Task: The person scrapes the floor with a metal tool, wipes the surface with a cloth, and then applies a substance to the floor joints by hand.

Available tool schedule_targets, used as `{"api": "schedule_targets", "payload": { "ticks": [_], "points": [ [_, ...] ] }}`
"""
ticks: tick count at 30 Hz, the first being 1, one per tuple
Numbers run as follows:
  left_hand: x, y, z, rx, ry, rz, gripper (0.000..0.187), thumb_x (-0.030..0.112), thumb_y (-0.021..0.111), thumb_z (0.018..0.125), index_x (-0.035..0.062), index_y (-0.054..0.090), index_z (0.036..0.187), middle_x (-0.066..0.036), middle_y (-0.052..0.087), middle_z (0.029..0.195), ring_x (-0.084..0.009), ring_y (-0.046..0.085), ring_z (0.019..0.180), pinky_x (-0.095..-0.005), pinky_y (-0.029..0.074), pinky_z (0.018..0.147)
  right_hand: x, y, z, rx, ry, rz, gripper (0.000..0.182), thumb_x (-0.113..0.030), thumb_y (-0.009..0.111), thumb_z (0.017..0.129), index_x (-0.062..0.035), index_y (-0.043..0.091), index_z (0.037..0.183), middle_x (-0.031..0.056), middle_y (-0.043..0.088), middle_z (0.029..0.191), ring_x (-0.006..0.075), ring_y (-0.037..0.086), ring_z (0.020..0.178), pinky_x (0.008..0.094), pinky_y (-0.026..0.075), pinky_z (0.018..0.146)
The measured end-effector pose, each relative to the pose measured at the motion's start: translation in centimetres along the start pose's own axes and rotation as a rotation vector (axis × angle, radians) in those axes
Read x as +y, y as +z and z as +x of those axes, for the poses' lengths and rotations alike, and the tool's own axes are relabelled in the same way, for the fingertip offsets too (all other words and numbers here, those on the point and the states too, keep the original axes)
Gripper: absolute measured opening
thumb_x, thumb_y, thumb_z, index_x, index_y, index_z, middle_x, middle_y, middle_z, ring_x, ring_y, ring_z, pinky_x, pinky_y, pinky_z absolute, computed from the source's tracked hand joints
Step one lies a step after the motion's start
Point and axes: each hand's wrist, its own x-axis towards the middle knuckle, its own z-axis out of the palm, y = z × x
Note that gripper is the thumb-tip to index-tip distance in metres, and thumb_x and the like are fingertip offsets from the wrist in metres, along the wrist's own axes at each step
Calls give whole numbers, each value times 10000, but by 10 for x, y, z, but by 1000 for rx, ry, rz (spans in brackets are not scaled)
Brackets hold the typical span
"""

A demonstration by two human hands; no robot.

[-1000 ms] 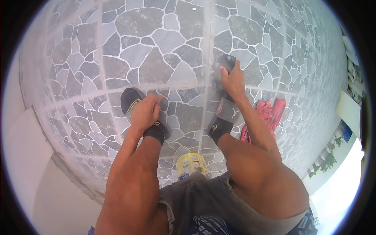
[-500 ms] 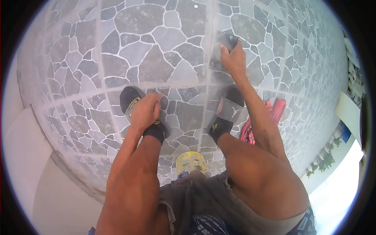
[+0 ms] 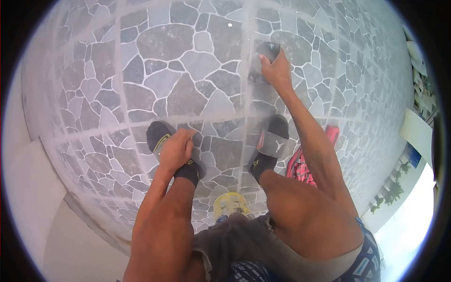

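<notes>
My right hand point(image 3: 277, 70) grips a dark flat rectangular pad point(image 3: 263, 58), which lies against the stone-patterned floor tiles point(image 3: 181, 96) on a pale joint line. Over my left sandalled foot, my left hand point(image 3: 176, 149) is closed, its fingers curled in. Whatever may be inside those fingers is too hidden to make out. The other foot wears a black sandal point(image 3: 272, 143) and stands below the pad.
Between my legs stands a yellow bucket point(image 3: 231, 204). A pink cloth point(image 3: 300, 167) lies on the floor beside my right forearm. Pale walls point(image 3: 35, 178) curve along the left. Green plants point(image 3: 392, 192) show at the far right.
The right hand and pad have shifted slightly left, and the pad's face shows more. My feet and the bucket sit a little lower in the view.
</notes>
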Motion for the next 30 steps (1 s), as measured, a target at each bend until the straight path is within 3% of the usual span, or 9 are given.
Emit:
{"api": "schedule_targets", "payload": {
  "ticks": [4,5,8,11,14,17,20,26,30],
  "points": [
    [1,0,3,46,-2,-45,205,25,604,899,75,668,1087,-137,667,951,-359,652,809,-413,517,693,37,-10,-24,-32,54,89,591,-278,710,881,86,528,1309,315,654,1202,453,626,1159,452,476,1000],
    [0,3,0,29,-23,-49,207,24,605,897,76,668,1087,-137,667,948,-359,652,808,-413,517,692,30,-9,-16,-12,-42,101,578,-254,706,884,75,529,1324,298,655,1219,430,629,1170,446,475,1007],
    [-5,5,2,-6,-56,-36,213,18,610,893,78,669,1088,-140,666,938,-359,653,804,-414,517,690,-26,-2,38,-70,74,48,535,-216,700,886,64,547,1316,281,664,1216,408,646,1152,438,484,998],
    [-5,-1,2,-26,-29,-25,215,12,616,889,77,668,1088,-143,666,932,-359,653,800,-417,517,687,-14,0,35,-8,7,-17,614,-276,668,896,74,484,1366,315,643,1199,473,606,1159,501,475,991],
    [-6,1,2,27,1,-43,212,11,615,890,72,668,1087,-143,668,936,-361,655,805,-418,518,693,34,-6,5,-56,-24,97,605,-287,675,889,73,498,1343,326,637,1199,488,606,1137,512,477,967],
    [-6,5,-4,42,-2,-29,208,14,612,891,66,667,1085,-139,668,935,-361,657,812,-419,520,699,18,-4,12,-45,-85,150,622,-301,677,887,64,495,1357,324,633,1218,486,599,1156,506,475,980],
    [-5,1,3,16,-19,-28,209,12,610,889,65,668,1083,-136,667,931,-359,659,817,-422,522,703,-30,4,69,-99,1,25,637,-317,672,897,53,486,1381,312,638,1225,477,600,1171,501,475,988],
    [-5,-1,3,-7,-13,-30,215,9,603,886,64,669,1083,-133,663,921,-352,658,810,-427,522,703,34,-2,21,16,-81,25,629,-321,690,884,78,510,1336,320,644,1196,486,607,1147,497,483,969],
    [-6,4,-2,22,7,-41,215,16,608,884,67,668,1084,-128,663,919,-352,657,807,-430,521,701,-5,-4,43,-33,-50,148,594,-289,697,879,78,532,1317,313,647,1204,448,616,1163,472,476,990]
  ]
}}
